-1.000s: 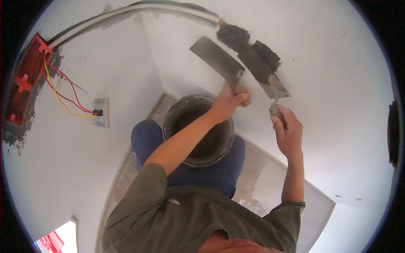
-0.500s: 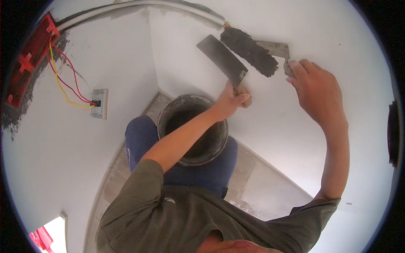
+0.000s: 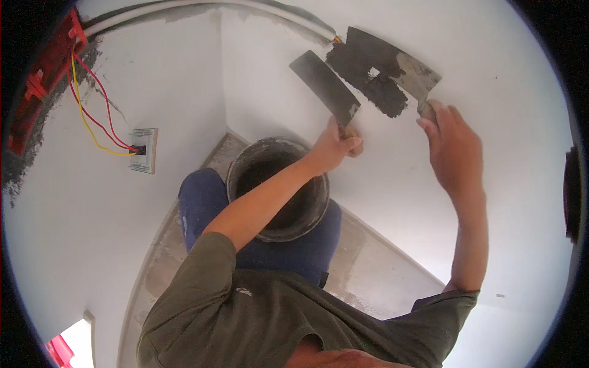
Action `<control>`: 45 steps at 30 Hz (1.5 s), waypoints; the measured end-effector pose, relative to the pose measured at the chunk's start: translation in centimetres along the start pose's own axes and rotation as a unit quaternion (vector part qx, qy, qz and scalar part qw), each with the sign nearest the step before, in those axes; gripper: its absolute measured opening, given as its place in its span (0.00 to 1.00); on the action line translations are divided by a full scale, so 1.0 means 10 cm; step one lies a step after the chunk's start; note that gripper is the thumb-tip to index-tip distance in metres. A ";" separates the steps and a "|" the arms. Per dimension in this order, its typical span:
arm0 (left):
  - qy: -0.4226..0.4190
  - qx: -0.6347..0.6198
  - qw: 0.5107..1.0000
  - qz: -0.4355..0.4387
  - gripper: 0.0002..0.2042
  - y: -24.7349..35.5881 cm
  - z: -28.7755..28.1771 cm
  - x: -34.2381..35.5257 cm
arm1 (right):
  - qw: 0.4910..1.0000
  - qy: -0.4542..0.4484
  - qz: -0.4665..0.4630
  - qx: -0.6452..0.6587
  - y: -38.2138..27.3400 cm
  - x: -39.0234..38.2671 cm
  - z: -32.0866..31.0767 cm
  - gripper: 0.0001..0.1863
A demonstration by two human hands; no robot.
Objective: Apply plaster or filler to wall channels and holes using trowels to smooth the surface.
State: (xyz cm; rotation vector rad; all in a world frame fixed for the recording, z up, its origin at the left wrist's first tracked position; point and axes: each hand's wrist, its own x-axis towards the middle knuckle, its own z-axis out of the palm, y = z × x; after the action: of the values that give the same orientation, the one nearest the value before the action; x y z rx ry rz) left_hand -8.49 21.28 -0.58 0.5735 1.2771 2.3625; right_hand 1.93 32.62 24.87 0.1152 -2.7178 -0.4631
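My left hand (image 3: 334,147) is closed around the wooden handle of a flat rectangular trowel (image 3: 324,86), its dark blade tilted up and to the left. In my right hand (image 3: 455,144) is the grip of a second trowel (image 3: 418,75), whose wide blade overlaps the upper right side of a dark mortar patch (image 3: 388,97) on the white wall. Dark mortar appears to cover the left part of that blade, and bare grey metal shows near the handle. A small pale gap shows between blade and patch. The left trowel's tip lies close beside the patch.
A dark mortar bucket (image 3: 276,235) stands between my knees, under my left forearm. White conduit (image 3: 202,5) curves along the wall to the patch. Red electrical boxes (image 3: 43,83) sit at the left, with loose red and yellow wires running to a wall socket frame (image 3: 143,161).
My right hand has shifted slightly left and down, and its trowel blade has turned, so its broad face now shows over the patch's upper side. My left hand and its trowel are nearly still.
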 end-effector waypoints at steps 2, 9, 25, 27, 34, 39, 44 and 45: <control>0.007 -0.011 1.000 -0.005 0.28 -0.01 0.00 0.00 | 0.999 0.021 -0.016 0.040 -0.02 -0.12 0.22 0.18; -0.008 0.015 0.999 0.031 0.27 -0.05 -0.05 0.03 | 0.989 0.075 -0.080 0.098 -0.31 -0.31 0.98 0.22; -0.007 0.014 1.000 0.025 0.26 -0.03 -0.07 0.04 | 0.984 0.063 0.006 0.166 -0.25 -0.17 0.77 0.20; -0.006 0.003 1.000 0.005 0.26 -0.01 -0.06 0.04 | 0.980 0.060 0.013 0.190 -0.25 -0.14 0.70 0.19; 0.001 0.017 1.000 -0.010 0.25 0.05 -0.04 0.00 | 0.979 0.047 0.019 0.199 -0.21 0.01 0.36 0.15; -0.004 0.008 1.000 -0.012 0.26 -0.01 -0.07 0.04 | 0.980 0.025 0.050 0.190 -0.25 -0.02 0.24 0.15; -0.001 0.010 1.000 -0.007 0.26 -0.02 -0.06 0.02 | 0.974 0.018 0.053 0.217 -0.21 -0.15 0.18 0.15; -0.001 0.002 1.000 -0.011 0.26 -0.01 -0.06 0.01 | 0.967 0.003 0.076 0.242 -0.20 -0.17 0.16 0.16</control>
State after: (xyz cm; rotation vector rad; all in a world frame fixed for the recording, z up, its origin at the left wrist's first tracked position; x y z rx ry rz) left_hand -8.90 20.98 -0.93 0.5593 1.2800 2.3409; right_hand 2.94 31.49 22.15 0.0347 -2.7490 0.2501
